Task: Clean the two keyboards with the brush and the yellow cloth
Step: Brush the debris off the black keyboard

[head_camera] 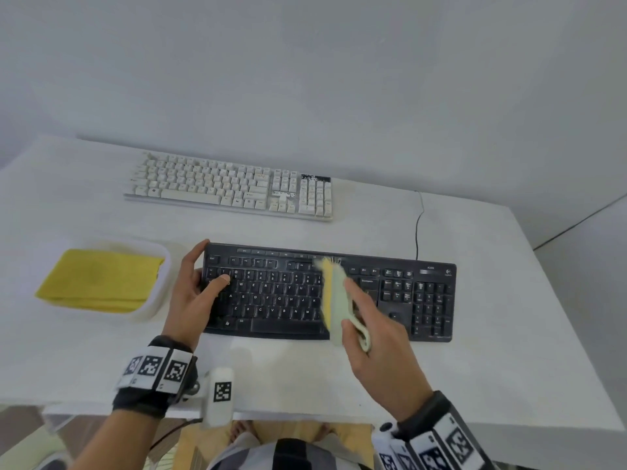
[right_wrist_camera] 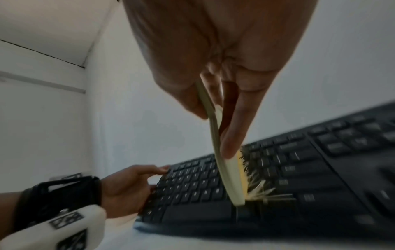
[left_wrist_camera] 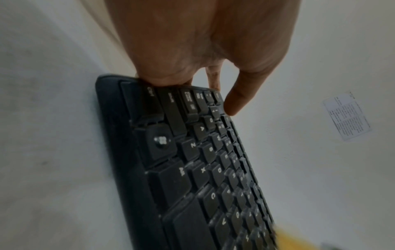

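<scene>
A black keyboard (head_camera: 295, 293) lies on the white table in front of me. My left hand (head_camera: 195, 286) grips its left end, thumb on the keys and fingers round the far corner (left_wrist_camera: 171, 152). My right hand (head_camera: 376, 327) holds a pale green brush (head_camera: 336, 300) with yellow bristles, pressed on the keys near the middle of the black keyboard (right_wrist_camera: 299, 177); the bristles (right_wrist_camera: 254, 184) splay against them. A white keyboard (head_camera: 230, 186) lies farther back. The folded yellow cloth (head_camera: 98, 279) rests in a white tray (head_camera: 159, 300) at the left.
The black keyboard's cable (head_camera: 418, 225) runs back toward the wall from its far right side. The table's front edge (head_camera: 305, 413) is close to my body, and its right edge (head_camera: 570, 317) slants away. A wall stands behind the table.
</scene>
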The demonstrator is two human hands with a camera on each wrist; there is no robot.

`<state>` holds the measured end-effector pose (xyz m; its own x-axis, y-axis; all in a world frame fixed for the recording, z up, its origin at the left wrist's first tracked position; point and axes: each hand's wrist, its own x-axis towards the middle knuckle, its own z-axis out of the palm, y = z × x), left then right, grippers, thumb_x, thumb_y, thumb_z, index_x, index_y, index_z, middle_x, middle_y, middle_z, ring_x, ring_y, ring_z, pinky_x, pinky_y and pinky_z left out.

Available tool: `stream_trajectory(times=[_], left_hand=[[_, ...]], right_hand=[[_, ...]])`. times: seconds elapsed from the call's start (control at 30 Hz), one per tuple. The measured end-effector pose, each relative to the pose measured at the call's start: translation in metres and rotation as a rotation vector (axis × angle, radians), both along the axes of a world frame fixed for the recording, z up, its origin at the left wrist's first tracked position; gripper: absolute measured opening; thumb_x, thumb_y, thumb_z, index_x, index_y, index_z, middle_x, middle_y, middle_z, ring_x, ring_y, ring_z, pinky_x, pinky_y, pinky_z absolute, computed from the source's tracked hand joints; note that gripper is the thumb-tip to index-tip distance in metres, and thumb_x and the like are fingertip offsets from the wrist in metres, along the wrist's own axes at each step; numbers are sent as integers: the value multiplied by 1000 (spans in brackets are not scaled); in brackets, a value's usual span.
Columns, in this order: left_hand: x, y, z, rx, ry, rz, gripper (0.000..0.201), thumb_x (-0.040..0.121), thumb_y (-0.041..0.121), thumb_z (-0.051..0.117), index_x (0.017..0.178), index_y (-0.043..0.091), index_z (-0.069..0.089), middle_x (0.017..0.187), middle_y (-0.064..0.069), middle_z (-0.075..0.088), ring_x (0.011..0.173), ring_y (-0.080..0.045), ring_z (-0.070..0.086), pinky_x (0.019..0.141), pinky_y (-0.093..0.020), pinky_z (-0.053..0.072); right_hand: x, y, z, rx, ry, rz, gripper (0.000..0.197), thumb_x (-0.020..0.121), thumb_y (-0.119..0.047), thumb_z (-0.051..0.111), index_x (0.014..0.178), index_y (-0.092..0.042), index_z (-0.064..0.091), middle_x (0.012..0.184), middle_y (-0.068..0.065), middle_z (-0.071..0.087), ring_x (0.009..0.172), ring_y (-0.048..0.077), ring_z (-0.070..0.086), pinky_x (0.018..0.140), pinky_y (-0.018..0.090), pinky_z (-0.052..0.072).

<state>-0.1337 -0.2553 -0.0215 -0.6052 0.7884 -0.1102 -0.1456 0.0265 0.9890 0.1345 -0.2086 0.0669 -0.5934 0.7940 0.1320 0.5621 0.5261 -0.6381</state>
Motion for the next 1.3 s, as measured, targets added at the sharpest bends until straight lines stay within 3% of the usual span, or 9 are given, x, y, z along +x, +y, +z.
stream_trajectory(times=[0.13, 0.23, 0.4, 0.5, 0.6, 0.8, 1.07, 1.2, 1.3], left_hand=[[0, -1, 0, -8, -12, -21, 60, 102, -3, 55, 144, 38, 44, 100, -10, 64, 80, -2, 69, 66, -21, 58], [-2, -1, 1, -10, -28, -36, 61, 102, -4, 55, 146, 36, 42, 101, -10, 64, 83, -6, 69, 68, -21, 58], [-5, -1, 2, -12, -51, -66, 61, 102, -5, 53, 145, 36, 42, 103, -11, 64, 85, -7, 70, 70, -24, 60], [-6, -1, 1, -4, -68, -74, 60, 102, -5, 53, 145, 36, 42, 104, -11, 64, 83, -4, 71, 70, -23, 60], [-8, -2, -1, 8, -88, -85, 62, 100, -1, 60, 145, 37, 43, 107, -13, 64, 86, -6, 71, 71, -23, 59], [-10, -3, -1, 18, -116, -89, 62, 91, 15, 64, 144, 41, 45, 110, -15, 64, 92, -12, 69, 75, -28, 59], [-10, -1, 0, 31, -139, -84, 48, 105, 10, 54, 141, 41, 48, 103, -5, 67, 93, -9, 69, 82, -29, 57], [-9, -1, 6, 1, -186, -70, 38, 102, 29, 55, 134, 50, 54, 120, -2, 70, 110, -18, 68, 101, -45, 54], [-9, -3, 10, -15, -222, -81, 42, 93, 40, 52, 133, 52, 56, 136, 0, 67, 124, -17, 64, 113, -50, 46]], right_hand=[[12, -7, 6, -238, -168, 105, 50, 98, -21, 49, 145, -31, 37, 77, 8, 67, 46, 11, 46, 47, 18, 34], [3, -1, 18, -138, -1, 29, 50, 98, -23, 50, 144, -36, 36, 74, 3, 66, 54, 13, 55, 54, 29, 49], [-25, -6, 3, 25, 63, -47, 51, 97, -16, 50, 147, -15, 39, 99, -13, 61, 74, -12, 54, 67, 0, 40], [-20, -17, -1, -203, -84, 48, 50, 98, -17, 50, 146, -26, 39, 81, -5, 67, 52, 7, 50, 51, 22, 44], [-17, -17, 9, -279, -75, 39, 48, 97, -25, 49, 144, -34, 39, 77, 2, 67, 54, 22, 58, 59, 41, 53], [-43, -14, 3, 29, 70, -58, 52, 96, -22, 48, 147, -17, 39, 92, -18, 60, 72, -11, 55, 62, 2, 38], [-40, -22, 14, -162, 2, 22, 47, 98, -25, 48, 144, -33, 38, 71, 0, 63, 52, 15, 54, 52, 29, 47], [-61, -20, 3, 22, 65, -22, 52, 97, -20, 49, 147, -18, 38, 93, -20, 59, 75, -15, 53, 64, 2, 39], [-57, -26, -8, -160, -29, 82, 49, 97, -21, 49, 143, -33, 38, 74, -7, 64, 52, 7, 51, 48, 20, 41]])
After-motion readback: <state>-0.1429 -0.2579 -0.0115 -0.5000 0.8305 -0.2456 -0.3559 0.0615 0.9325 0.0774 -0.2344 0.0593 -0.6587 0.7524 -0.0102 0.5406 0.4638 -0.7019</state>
